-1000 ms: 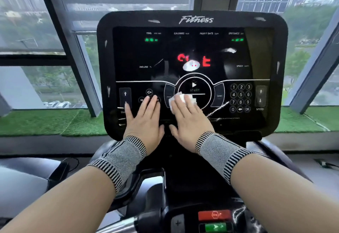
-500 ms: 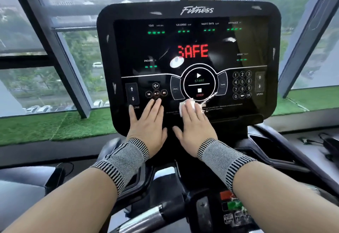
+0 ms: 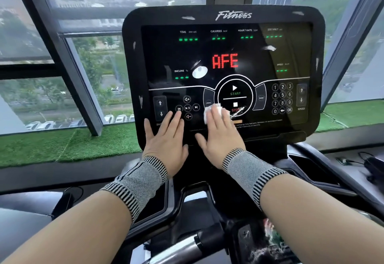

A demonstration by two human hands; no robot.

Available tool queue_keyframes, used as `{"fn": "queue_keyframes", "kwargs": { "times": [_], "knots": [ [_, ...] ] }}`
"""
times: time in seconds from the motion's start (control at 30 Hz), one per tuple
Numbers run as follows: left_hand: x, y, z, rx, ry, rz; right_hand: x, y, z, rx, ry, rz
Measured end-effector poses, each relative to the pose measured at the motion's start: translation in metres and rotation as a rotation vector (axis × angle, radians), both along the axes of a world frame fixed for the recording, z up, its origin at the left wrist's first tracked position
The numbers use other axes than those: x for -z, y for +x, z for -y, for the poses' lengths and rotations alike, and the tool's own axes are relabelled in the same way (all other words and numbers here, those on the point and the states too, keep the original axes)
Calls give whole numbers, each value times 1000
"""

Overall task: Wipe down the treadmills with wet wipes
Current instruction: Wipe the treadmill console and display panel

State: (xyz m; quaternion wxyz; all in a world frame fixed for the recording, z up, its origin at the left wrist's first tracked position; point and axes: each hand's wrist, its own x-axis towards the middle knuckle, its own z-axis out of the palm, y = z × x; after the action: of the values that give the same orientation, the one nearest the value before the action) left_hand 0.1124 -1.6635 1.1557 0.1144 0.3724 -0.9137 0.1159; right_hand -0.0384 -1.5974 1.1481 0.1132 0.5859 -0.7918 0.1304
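A black treadmill console (image 3: 223, 16) with a glossy touch panel fills the middle of the view; red letters and green dashes glow on it. My right hand (image 3: 220, 137) lies flat with straight fingers on a white wet wipe (image 3: 209, 112), pressing it against the panel just left of the STOP button. The wipe shows only around my fingertips. My left hand (image 3: 166, 139) rests flat on the lower left of the panel, fingertips by the media buttons. A streaky wet smear (image 3: 239, 111) lies right of the wipe. Both wrists wear striped grey bands.
Slanted window frames (image 3: 83, 85) and strips of green artificial turf (image 3: 68, 145) stand behind the console. Dark side trays (image 3: 307, 164) flank the console base, with cables (image 3: 361, 159) at the right. A handlebar (image 3: 180, 249) and blurred safety buttons (image 3: 272, 234) sit below my arms.
My right hand slid the wipe down from the START ring to the panel's lower edge, then back up beside STOP. The left hand stayed flat. My head turned left, shifting the console right.
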Motion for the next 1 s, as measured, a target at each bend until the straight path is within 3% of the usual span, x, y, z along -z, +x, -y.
{"fn": "queue_keyframes", "kwargs": {
  "times": [0.1,0.23,0.33,0.47,0.6,0.7,0.83,0.93,1.0],
  "knots": [
    [-2,2,5,-4,-1,-11,-2,3,9,-120,59,-113],
    [-7,3,9,-2,-15,-46,-18,-4,20,61,-69,3],
    [-11,4,13,-15,-15,-40,-19,0,23,-114,28,-137],
    [-14,3,15,-25,-14,-41,-30,-1,32,100,-110,35],
    [-16,4,18,-28,-22,-17,-29,12,35,-130,-9,-90],
    [-16,3,16,-29,-26,-24,-36,10,39,53,-113,37],
    [-15,6,19,-37,-38,-35,-31,18,39,-163,1,-99],
    [-14,6,19,-31,-38,-54,-32,15,35,-16,-90,15],
    [-13,8,18,-24,-35,-32,-20,19,29,-68,-40,-56]
  ]
}}
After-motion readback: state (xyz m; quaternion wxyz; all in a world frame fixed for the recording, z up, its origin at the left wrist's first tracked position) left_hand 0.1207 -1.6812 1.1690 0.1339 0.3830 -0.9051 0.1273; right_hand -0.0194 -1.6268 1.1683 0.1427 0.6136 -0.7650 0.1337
